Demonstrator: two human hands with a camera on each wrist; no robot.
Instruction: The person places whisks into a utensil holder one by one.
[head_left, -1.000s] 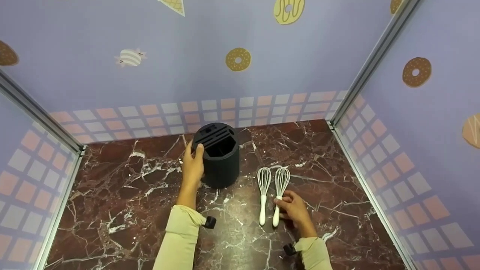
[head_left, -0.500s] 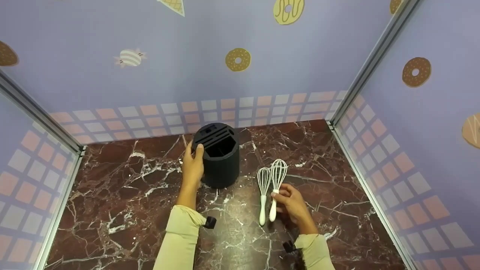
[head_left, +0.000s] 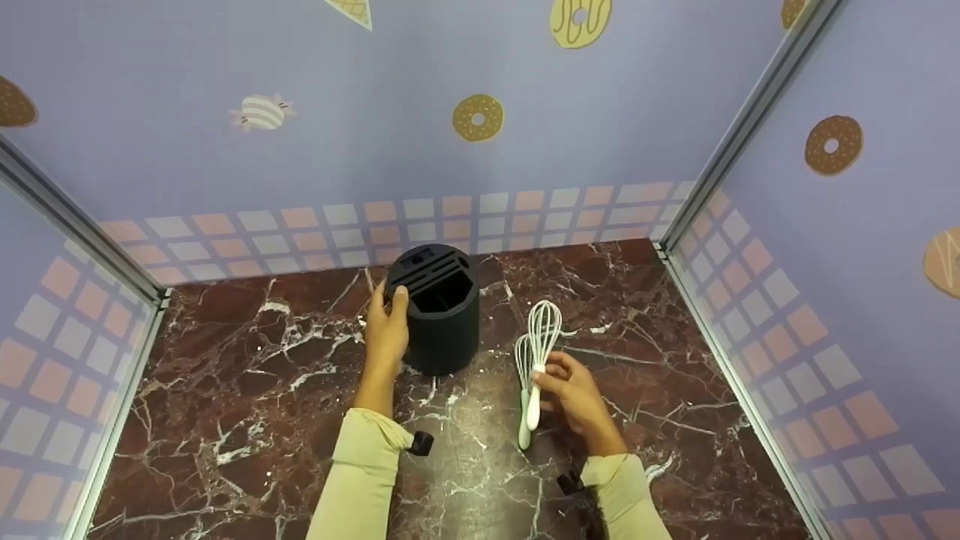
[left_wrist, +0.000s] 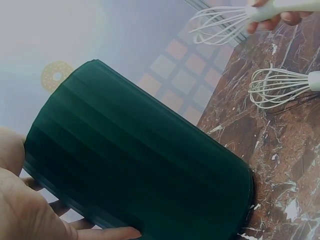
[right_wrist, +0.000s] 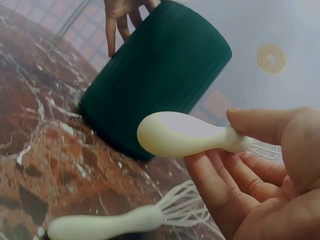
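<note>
A dark cylindrical utensil holder [head_left: 444, 343] with slots and a larger opening in its top stands upright on the marbled surface. My left hand [head_left: 385, 335] holds it by its left side, thumb at the top rim and fingers round the far side. With thumb and fingers, my right hand [head_left: 576, 391] grips a white whisk [right_wrist: 182, 134] near the top of its handle, raised above the surface with its wires pointing up and away. A second whisk [right_wrist: 107, 226] lies on the surface just beneath, partly covered by the raised one in the head view.
The brown-red marbled surface [head_left: 247, 420] runs up to a lilac back wall [head_left: 360, 135] printed with sweets and checks. Side walls with metal corner strips [head_left: 739, 112] close off the left and right. A small black device sits at each sleeve cuff.
My right hand has lifted one whisk off the surface and carried it left and away from me, over the other whisk. My left hand and the utensil holder have stayed put.
</note>
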